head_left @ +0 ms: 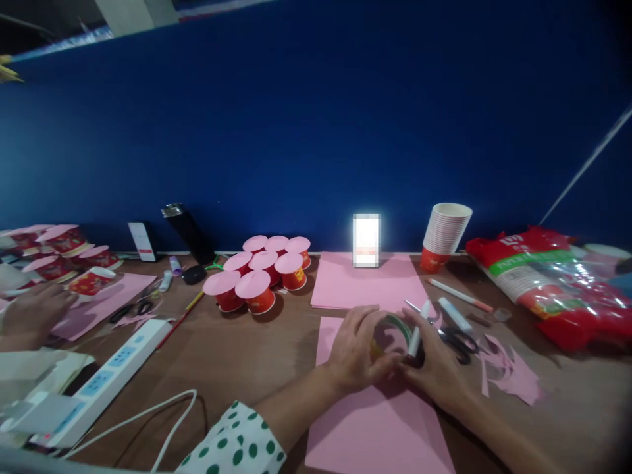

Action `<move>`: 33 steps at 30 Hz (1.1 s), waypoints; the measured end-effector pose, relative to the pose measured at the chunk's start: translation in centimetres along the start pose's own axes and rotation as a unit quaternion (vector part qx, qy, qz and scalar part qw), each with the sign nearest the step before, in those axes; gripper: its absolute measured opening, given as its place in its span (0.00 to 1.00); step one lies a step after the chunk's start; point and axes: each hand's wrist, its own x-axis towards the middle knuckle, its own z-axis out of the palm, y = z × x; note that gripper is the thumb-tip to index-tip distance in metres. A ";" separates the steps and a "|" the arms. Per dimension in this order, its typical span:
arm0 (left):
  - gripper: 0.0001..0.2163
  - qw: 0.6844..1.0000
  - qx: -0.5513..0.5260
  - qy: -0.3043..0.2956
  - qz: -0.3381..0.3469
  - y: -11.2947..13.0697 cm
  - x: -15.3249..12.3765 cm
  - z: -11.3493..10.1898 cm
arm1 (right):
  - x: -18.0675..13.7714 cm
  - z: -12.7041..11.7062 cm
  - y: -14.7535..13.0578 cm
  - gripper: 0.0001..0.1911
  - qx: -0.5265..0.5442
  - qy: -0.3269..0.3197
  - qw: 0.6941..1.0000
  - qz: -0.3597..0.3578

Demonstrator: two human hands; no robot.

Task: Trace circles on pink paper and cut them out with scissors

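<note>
My left hand (pixel 356 349) curls around a small round object with a green rim (pixel 395 329), held down on a pink paper sheet (pixel 375 428). My right hand (pixel 434 372) grips a white pen (pixel 417 332) whose tip meets that round object's edge. What the round object is stays unclear, as my fingers cover most of it. Scissors (pixel 457 342) lie just right of my hands.
Several red cups capped with pink discs (pixel 261 273) stand behind, beside a pink paper stack (pixel 368 283), a lit phone (pixel 366 239), stacked cups (pixel 444 237) and a red bag (pixel 553 283). A power strip (pixel 99 382) and another person's hand (pixel 34 313) are at left.
</note>
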 end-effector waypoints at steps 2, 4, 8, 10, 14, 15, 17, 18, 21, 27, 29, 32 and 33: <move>0.31 1.000 -0.006 -0.007 -0.009 -0.1 -0.3 0.4 | 0.0 0.0 0.0 0.41 0.000 -0.003 1.000 0.002; 0.33 0.999 -0.010 -0.011 -0.030 -0.1 -0.4 0.7 | 0.1 0.0 0.0 0.42 0.000 -0.007 1.000 0.008; 0.35 0.996 -0.033 -0.012 -0.080 -0.3 -0.4 0.9 | 0.1 0.0 -0.2 0.42 0.000 -0.006 1.000 0.006; 0.36 0.995 -0.048 -0.019 -0.090 -0.4 -0.4 0.9 | 0.1 0.0 -0.2 0.42 -0.004 -0.002 1.000 -0.001; 0.35 0.992 -0.071 -0.035 -0.099 -0.5 -0.3 0.8 | -0.1 0.0 0.1 0.44 -0.013 -0.006 1.000 -0.016; 0.35 0.991 -0.075 -0.040 -0.102 -0.5 -0.3 0.7 | -0.1 0.0 0.2 0.45 -0.016 -0.008 1.000 -0.018; 0.35 0.989 -0.082 -0.049 -0.110 -0.4 -0.2 0.6 | -0.2 0.0 0.2 0.44 -0.023 -0.009 1.000 -0.019; 0.34 0.989 -0.086 -0.051 -0.112 -0.3 -0.1 0.6 | -0.2 -0.1 0.2 0.44 -0.026 -0.008 0.999 -0.018; 0.33 0.987 -0.102 -0.051 -0.114 -0.1 0.1 0.4 | -0.1 -0.1 0.1 0.44 -0.030 -0.005 0.999 -0.012; 0.32 0.987 -0.097 -0.048 -0.118 0.2 0.2 0.3 | 0.1 0.1 0.2 0.44 -0.022 0.001 1.000 -0.010; 0.34 0.990 -0.087 -0.040 -0.101 0.2 0.1 0.4 | 0.1 0.2 0.4 0.44 -0.013 0.013 1.000 -0.010; 0.34 0.997 -0.047 -0.017 -0.066 0.1 0.0 0.5 | 0.2 0.4 0.9 0.45 -0.016 0.007 1.000 -0.004; 0.32 0.998 -0.030 -0.013 -0.045 0.1 0.0 0.6 | 0.2 0.5 1.1 0.46 -0.020 0.003 1.000 -0.004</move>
